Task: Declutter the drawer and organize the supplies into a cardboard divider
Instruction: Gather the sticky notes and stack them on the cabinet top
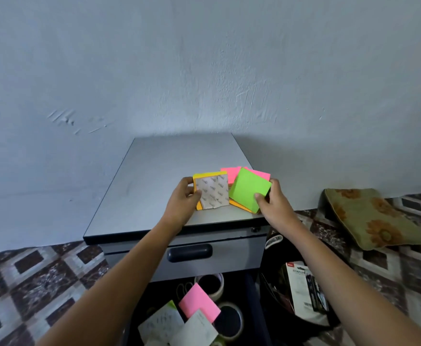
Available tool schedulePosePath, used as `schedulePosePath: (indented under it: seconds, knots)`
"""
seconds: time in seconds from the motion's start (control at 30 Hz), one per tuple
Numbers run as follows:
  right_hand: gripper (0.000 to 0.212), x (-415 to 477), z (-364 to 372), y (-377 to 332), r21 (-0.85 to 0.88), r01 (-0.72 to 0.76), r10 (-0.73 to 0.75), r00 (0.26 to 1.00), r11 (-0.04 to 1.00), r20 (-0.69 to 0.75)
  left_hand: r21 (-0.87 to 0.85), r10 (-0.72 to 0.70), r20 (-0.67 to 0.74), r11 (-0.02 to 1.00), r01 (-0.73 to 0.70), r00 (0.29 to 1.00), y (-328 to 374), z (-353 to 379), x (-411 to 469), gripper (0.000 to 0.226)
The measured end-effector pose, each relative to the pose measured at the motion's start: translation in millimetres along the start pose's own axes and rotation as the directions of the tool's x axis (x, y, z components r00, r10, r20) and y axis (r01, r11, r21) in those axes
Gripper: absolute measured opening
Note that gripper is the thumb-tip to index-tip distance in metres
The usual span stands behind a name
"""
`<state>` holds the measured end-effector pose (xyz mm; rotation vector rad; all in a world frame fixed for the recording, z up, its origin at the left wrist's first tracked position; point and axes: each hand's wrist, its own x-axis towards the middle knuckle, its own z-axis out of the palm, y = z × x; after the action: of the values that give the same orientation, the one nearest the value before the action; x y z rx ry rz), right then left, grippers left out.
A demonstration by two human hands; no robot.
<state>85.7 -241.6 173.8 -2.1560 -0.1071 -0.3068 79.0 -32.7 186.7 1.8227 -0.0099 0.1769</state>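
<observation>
The grey tabletop carries note pads near its front edge. Below it, the open drawer holds a pink pad, papers and tape rolls. The left hand grips an orange pad, backing up. The right hand pinches a green pad just beside it, overlapping pink pads behind.

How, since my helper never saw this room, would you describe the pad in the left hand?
Find the grey cabinet against the wall. Near its top's front edge lie bright sticky pads; the left hand grips the leftmost pad. It alone shows a grey printed backing, rimmed orange, unlike the green pad and pink pads beside it.
</observation>
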Motion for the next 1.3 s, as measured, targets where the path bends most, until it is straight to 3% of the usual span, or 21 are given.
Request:
schedulePosePath:
  seconds: [0.13, 0.2, 0.3, 0.4, 0.53, 0.67, 0.73, 0.83, 0.9, 1.0, 1.03, 1.1, 1.2, 1.3]
  knots:
    - [0.026, 28.0, -6.5, -12.1, 0.106, -0.014, 0.023, 0.996, 0.994, -0.085, 0.004, -0.016, -0.032, 1.000, 0.016, 0.999, -3.5, -4.3, 6.5, 0.018]
    - [0.028, 53.2, -6.6, -19.3, 0.140, -0.027, 0.035, 0.998, 0.990, -0.055, -0.046, -0.058, -0.062, 0.997, 0.055, 0.996, -4.1, -9.7, 10.2, 0.018]
    - [0.036, 90.1, 2.1, -19.5, 0.095, -0.074, 0.069, 0.996, 0.993, 0.056, -0.156, -0.141, -0.056, 0.979, 0.131, 0.988, -2.2, -20.2, 15.8, 0.024]
    - [0.041, 112.7, 13.6, -14.0, 0.013, -0.140, 0.138, 0.987, 0.990, 0.077, -0.215, -0.184, -0.019, 0.961, 0.176, 0.983, 8.8, -25.8, 21.8, 0.027]
    - [0.031, 117.1, 20.2, -8.1, -0.239, -0.160, 0.179, 0.982, 0.958, 0.057, -0.338, -0.239, 0.062, 0.908, 0.246, 0.969, 32.3, -16.5, 37.4, 0.026]
    - [0.017, 115.0, 13.7, -7.1, -0.223, -0.157, 0.160, 0.987, 0.962, -0.006, -0.436, -0.323, 0.146, 0.828, 0.354, 0.935, 50.6, 8.1, 63.6, 0.028]
    - [0.029, 114.5, 6.8, -5.5, -0.189, -0.160, 0.156, 0.987, 0.969, -0.036, -0.391, -0.355, 0.154, 0.835, 0.387, 0.922, 55.2, 22.7, 78.0, 0.029]
    - [0.023, 111.9, -4.9, -1.7, -0.149, -0.150, 0.141, 0.988, 0.977, -0.065, -0.270, -0.396, 0.106, 0.871, 0.409, 0.912, 53.1, 42.8, 94.7, 0.019]
    - [0.030, 111.2, -9.8, 4.3, -0.145, -0.159, 0.151, 0.987, 0.977, -0.062, -0.103, -0.388, 0.033, 0.915, 0.389, 0.921, 48.6, 51.4, 100.6, 0.007]
    - [0.033, 113.4, -9.4, 14.0, -0.114, -0.183, 0.183, 0.983, 0.976, -0.017, 0.236, -0.334, -0.062, 0.911, 0.339, 0.941, 43.3, 55.1, 102.6, 0.024]
    - [0.030, 114.9, -7.7, 14.9, -0.102, -0.197, 0.198, 0.980, 0.975, -0.001, 0.277, -0.332, -0.071, 0.899, 0.338, 0.941, 45.2, 54.6, 100.7, 0.024]
    - [0.020, 119.9, -2.6, 16.4, -0.069, -0.248, 0.249, 0.968, 0.966, 0.012, 0.220, -0.368, -0.039, 0.904, 0.367, 0.929, 49.9, 54.4, 98.8, 0.021]
    - [0.019, 123.5, 6.2, 3.9, -0.068, -0.322, 0.324, 0.946, 0.944, 0.016, -0.049, -0.484, 0.060, 0.872, 0.487, 0.873, 54.6, 56.8, 98.9, 0.025]
    - [0.019, 128.3, 14.6, -14.2, -0.126, -0.329, 0.338, 0.939, 0.936, 0.063, -0.048, -0.506, 0.097, 0.858, 0.512, 0.857, 56.8, 67.0, 101.7, 0.028]
